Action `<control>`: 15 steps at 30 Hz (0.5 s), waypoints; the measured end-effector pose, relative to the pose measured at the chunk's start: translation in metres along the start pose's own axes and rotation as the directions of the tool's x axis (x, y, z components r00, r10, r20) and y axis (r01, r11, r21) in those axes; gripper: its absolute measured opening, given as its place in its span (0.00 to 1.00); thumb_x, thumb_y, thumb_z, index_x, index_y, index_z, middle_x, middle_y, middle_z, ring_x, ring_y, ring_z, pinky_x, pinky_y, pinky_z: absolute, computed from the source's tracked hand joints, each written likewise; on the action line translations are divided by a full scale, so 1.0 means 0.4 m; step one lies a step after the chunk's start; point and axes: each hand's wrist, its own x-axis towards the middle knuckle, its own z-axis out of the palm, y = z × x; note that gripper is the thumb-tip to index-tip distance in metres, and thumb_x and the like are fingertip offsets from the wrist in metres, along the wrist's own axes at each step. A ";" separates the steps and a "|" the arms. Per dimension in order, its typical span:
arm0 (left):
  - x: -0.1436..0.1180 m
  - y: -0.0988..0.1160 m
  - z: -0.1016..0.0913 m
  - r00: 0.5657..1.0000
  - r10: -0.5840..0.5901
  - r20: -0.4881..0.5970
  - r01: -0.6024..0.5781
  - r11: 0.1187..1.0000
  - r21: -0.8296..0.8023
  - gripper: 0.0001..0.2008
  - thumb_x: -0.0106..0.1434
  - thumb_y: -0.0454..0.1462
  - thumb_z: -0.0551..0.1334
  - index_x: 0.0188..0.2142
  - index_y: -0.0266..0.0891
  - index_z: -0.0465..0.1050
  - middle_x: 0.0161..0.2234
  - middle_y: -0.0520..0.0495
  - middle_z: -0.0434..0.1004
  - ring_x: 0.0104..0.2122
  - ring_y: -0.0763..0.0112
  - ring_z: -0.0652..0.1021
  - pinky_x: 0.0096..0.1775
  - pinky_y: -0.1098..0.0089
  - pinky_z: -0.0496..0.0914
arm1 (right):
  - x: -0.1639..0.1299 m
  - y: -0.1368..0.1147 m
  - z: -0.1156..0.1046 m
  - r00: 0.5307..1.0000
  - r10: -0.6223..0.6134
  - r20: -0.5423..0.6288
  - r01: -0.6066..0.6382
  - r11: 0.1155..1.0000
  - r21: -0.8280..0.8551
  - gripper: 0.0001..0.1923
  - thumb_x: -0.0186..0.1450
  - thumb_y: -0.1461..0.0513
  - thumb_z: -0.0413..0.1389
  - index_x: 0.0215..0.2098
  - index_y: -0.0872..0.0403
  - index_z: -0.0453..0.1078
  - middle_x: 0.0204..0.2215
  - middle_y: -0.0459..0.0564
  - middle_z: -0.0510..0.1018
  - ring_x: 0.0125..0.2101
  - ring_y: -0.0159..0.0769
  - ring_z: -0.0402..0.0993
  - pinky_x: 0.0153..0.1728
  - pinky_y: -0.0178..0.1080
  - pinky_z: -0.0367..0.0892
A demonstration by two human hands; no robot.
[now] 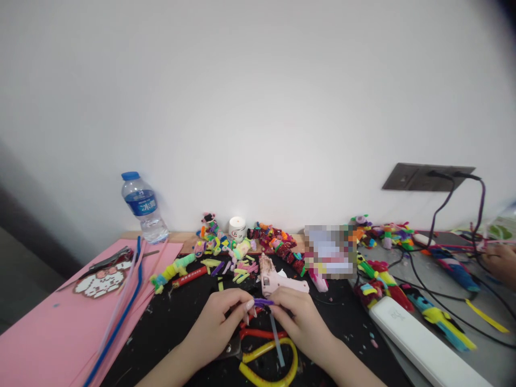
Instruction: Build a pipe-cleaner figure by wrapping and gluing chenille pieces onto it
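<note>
a black work mat [173, 322] covers the table in front of a plain white wall; craft debris lies scattered across it.

nearest the camera, yellow-handled scissors [268, 365] lie flat under the wrists, within easy reach, with a red-handled tool [258, 333] just beyond them. above these, the left hand [220, 322] and the right hand [300, 317] meet at the middle of the mat. both pinch a short purple pipe cleaner piece [263, 302] between thumb and forefinger, fingers drawn narrow and curled, one hand at each end, apparently so the piece can be bent or twisted. a grey strip [277, 338] hangs down from the pinch point; whether it is held cannot be told.

just behind the hands, a pink glue gun [278, 279] rests on the mat, nozzle away from the fingers. pink foam sheets [44, 333] lie to the left, carrying a blue pipe cleaner [121, 317]. a white power strip [423, 344] lies to the right with black cables.

farther back, finished pipe-cleaner figures [274, 242] line the wall, beside a small white pot [237, 227] and a water bottle [144, 207]. another person's hand [502, 263] shows at the right edge.
</note>
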 end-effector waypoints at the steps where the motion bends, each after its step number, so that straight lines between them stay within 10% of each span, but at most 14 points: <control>1: -0.001 0.001 0.000 1.000 0.004 0.015 -0.004 1.000 0.002 0.13 0.65 0.35 0.51 0.28 0.37 0.71 0.24 0.51 0.72 0.25 0.73 0.73 0.32 0.76 0.65 | 0.000 -0.001 -0.001 1.000 0.003 -0.006 -0.003 1.000 0.009 0.09 0.65 0.66 0.48 0.29 0.55 0.67 0.26 0.47 0.72 0.27 0.32 0.67 0.30 0.33 0.63; 15: 0.004 -0.001 0.009 0.999 -0.009 0.044 0.008 1.000 0.015 0.07 0.61 0.34 0.56 0.30 0.37 0.73 0.24 0.52 0.73 0.26 0.72 0.72 0.31 0.76 0.64 | -0.002 -0.014 -0.001 0.999 -0.014 0.033 0.012 0.999 0.034 0.09 0.65 0.66 0.46 0.32 0.55 0.68 0.27 0.48 0.72 0.29 0.33 0.67 0.31 0.34 0.63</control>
